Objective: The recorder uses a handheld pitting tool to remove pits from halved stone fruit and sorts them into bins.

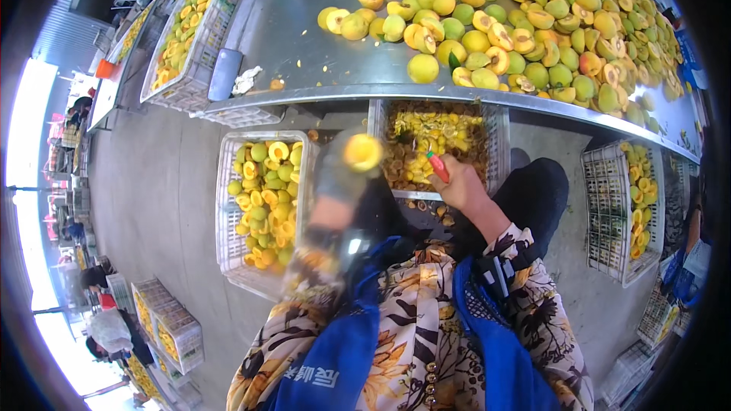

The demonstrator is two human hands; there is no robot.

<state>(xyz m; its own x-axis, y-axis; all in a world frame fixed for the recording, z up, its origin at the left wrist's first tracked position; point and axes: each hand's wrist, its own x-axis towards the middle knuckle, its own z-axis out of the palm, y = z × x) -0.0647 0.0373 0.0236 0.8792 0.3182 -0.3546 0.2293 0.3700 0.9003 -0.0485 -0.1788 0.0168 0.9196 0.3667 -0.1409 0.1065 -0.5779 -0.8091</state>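
Note:
My left hand (334, 174), in a grey glove and blurred by motion, holds a pitted yellow peach half (363, 152) at its fingertips. It is between a white plastic crate of peach halves (224, 205) on the floor and a crate of pits and yellow scraps (502, 142) before my knees. Over the scrap crate, my right hand (465, 185) grips a small tool with a red handle and green end (438, 166); its working end cannot be made out. Beyond both hands, a pile of cut peaches (537, 28) lies on a metal table (308, 63).
The table's raised front edge (354, 91) runs across above the crates. A phone (225, 75) and crumpled tissue (246, 80) lie near its left end, beside a full crate (197, 40). Another peach crate (605, 211) stands right. Other people work at far left.

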